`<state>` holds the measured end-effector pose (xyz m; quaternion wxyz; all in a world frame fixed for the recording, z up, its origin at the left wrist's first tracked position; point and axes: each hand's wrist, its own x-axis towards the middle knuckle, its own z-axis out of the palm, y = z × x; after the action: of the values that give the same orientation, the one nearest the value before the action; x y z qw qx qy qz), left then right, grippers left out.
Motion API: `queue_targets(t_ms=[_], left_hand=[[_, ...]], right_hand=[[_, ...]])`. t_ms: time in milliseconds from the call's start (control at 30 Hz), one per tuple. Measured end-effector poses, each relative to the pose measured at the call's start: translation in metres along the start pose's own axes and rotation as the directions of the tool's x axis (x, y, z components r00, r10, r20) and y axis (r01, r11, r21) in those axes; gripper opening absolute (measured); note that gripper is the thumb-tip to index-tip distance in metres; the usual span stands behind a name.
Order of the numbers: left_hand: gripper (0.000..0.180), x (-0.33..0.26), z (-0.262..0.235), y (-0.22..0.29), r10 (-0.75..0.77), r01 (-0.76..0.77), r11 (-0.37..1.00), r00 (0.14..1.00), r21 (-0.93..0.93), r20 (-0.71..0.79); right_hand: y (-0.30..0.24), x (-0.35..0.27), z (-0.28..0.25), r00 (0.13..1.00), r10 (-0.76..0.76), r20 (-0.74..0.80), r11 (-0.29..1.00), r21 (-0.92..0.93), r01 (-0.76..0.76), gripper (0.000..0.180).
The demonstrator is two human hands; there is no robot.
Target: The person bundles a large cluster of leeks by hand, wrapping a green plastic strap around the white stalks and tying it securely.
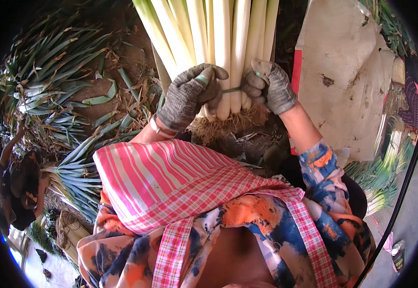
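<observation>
Loose green leek leaves [50, 62] piled far left on bare soil [132, 57]; trimmed scraps [117, 115] scattered near them; another cut bundle with fanned leaves [77, 168] lying left; a second person [14, 192] crouched at the left edge; dirty white sack [348, 77] spread on the right, red strip [296, 67] along its near-left edge; more leeks [381, 177] stacked right; black cable [405, 182] running down the right side.
</observation>
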<state>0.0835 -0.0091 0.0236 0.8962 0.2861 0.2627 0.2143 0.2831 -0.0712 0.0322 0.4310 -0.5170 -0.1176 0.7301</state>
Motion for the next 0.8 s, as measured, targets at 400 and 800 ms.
queue_targets(t_ms=[400, 800], left_hand=[[0.028, -0.004, -0.031, -0.014, -0.017, 0.014, 0.995, 0.999, -0.098, -0.03], [0.024, 0.006, -0.034, -0.022, 0.104, -0.105, 0.991, 0.994, -0.087, -0.022]], right_hand=[[0.001, 0.009, -0.019, 0.989, 0.113, 0.1, 0.966, 0.223, -0.133, 0.03], [-0.09, -0.025, -0.111, 0.742, -0.501, -0.445, 0.836, -0.026, 0.549, 0.027]])
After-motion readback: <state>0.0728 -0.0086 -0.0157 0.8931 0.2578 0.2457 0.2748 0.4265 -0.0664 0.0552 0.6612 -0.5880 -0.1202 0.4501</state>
